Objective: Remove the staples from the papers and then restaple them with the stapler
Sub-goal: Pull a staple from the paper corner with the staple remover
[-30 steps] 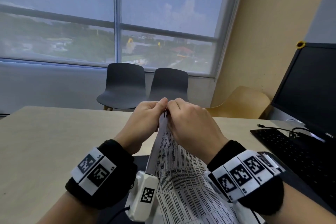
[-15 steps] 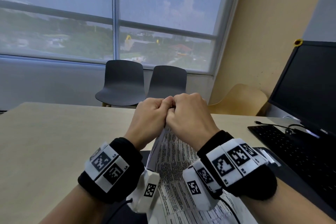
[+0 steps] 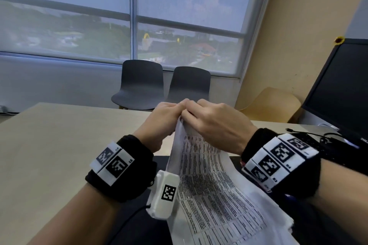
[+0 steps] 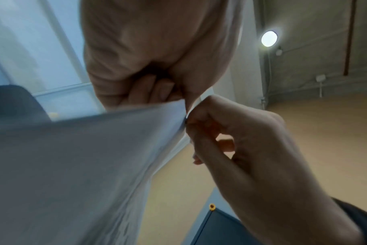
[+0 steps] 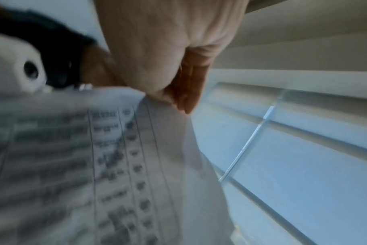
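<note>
The printed papers (image 3: 207,181) hang raised above the table, their top corner pinched between both hands. My left hand (image 3: 167,113) grips the corner from the left with curled fingers, and my right hand (image 3: 207,119) pinches it from the right. From the left wrist view the blank back of the papers (image 4: 73,165) fills the lower left, with my left hand (image 4: 157,66) above the corner and my right hand (image 4: 230,132) pinching its edge. The right wrist view shows the printed side (image 5: 84,165), blurred, under my right hand (image 5: 168,58). I cannot make out the staple. No stapler is in view.
A beige table (image 3: 49,145) stretches left. A black mat (image 3: 159,160) lies under the papers. A keyboard (image 3: 326,145), cables and a dark monitor (image 3: 342,85) stand at the right. Two dark chairs (image 3: 143,85) and a tan chair (image 3: 272,105) stand behind the table.
Half a second ago both hands were tight fists pressed together at the corner. Now the right hand has rolled outward and the papers' corner shows between the fingers. The hands sit slightly lower.
</note>
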Available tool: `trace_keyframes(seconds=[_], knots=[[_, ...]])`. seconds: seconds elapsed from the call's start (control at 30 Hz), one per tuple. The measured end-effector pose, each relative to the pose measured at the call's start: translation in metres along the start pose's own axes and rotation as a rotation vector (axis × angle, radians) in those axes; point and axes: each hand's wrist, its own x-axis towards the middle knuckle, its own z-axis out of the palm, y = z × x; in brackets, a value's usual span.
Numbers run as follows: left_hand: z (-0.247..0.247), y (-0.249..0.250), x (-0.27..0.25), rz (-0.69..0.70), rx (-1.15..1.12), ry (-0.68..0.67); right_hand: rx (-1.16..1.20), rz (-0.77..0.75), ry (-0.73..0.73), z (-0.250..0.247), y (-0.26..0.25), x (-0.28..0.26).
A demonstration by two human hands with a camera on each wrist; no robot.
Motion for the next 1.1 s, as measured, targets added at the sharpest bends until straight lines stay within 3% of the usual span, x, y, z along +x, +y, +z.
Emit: trace_keyframes(seconds=[0.07, 0.13, 0.33, 0.43, 0.57, 0.63, 0.7, 0.77, 0.9, 1.0, 1.1], knots=[[0.002, -0.002, -0.001, 0.022, 0.110, 0.025, -0.104, -0.154, -0.009, 0.004, 0.013, -0.007], [0.004, -0.004, -0.001, 0.078, 0.211, 0.021, -0.101, -0.139, -0.030, 0.007, 0.018, -0.010], [0.009, 0.001, -0.005, 0.358, 0.533, 0.163, 0.458, 0.506, 0.092, 0.008, -0.008, -0.003], [0.009, -0.001, -0.004, 0.445, 0.622, 0.173, 0.722, 0.839, 0.086, 0.003, -0.009, -0.002], [0.011, -0.002, -0.005, 0.591, 0.792, 0.211, 1.620, 1.245, 0.066, -0.010, -0.009, 0.001], [0.005, -0.005, -0.003, 0.581, 0.796, 0.284, 1.852, 1.330, 0.002, -0.018, -0.006, -0.003], [-0.005, -0.007, 0.002, 0.505, 0.747, 0.323, 1.798, 1.246, -0.045, -0.020, -0.006, -0.006], [-0.010, -0.006, 0.003, 0.469, 0.729, 0.300, 1.585, 1.149, -0.031, -0.020, -0.006, -0.012], [-0.007, -0.002, 0.003, 0.415, 0.700, 0.302, 0.909, 0.923, -0.086, -0.011, 0.018, -0.040], [-0.014, -0.006, 0.005, 0.367, 0.670, 0.309, 0.520, 0.742, -0.294, 0.001, 0.036, -0.066], [-0.028, -0.003, 0.009, 0.331, 0.501, 0.325, 0.472, 0.734, -0.555, 0.017, 0.043, -0.096]])
